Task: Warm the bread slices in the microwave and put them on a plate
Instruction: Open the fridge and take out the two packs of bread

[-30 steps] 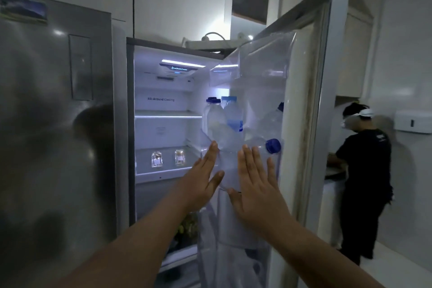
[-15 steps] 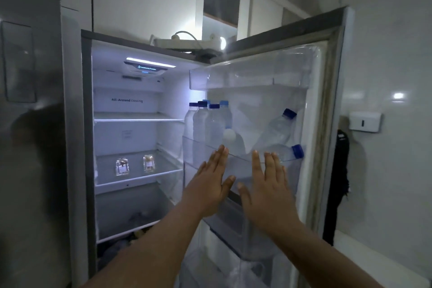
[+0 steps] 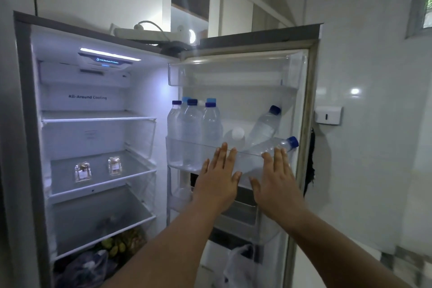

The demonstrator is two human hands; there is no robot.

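The fridge [image 3: 25,124] stands open, with its door [image 3: 306,124] swung out to the right. Both hands are raised in front of the door, palms toward it and fingers spread. The left hand [image 3: 219,177] is flat and open, and its fingertips reach the clear front wall of the middle door bin [image 3: 187,154]. The right hand [image 3: 275,182] is also flat and open, just beside the left one, with its fingertips at the same bin's rim. Neither hand holds anything. I cannot tell if the palms really touch the plastic.

In this bin several water bottles [image 3: 191,133] with blue caps stand upright on the left side. Two more bottles [image 3: 264,126] lie tilted on the right side, and one white cap [image 3: 238,134] shows between them. The top door bin [image 3: 233,75] above looks bare. Lower on the door a white plastic bag [image 3: 236,264] hangs.

Inside the fridge, two small clear packets [image 3: 82,172] stand on a glass shelf [image 3: 102,182]. At the bottom there is some green and yellow fruit [image 3: 119,244] and a dark bag [image 3: 84,269]. A power strip [image 3: 149,34] with a cable lies on top of the fridge.

No bread slices, microwave or plate are in view.
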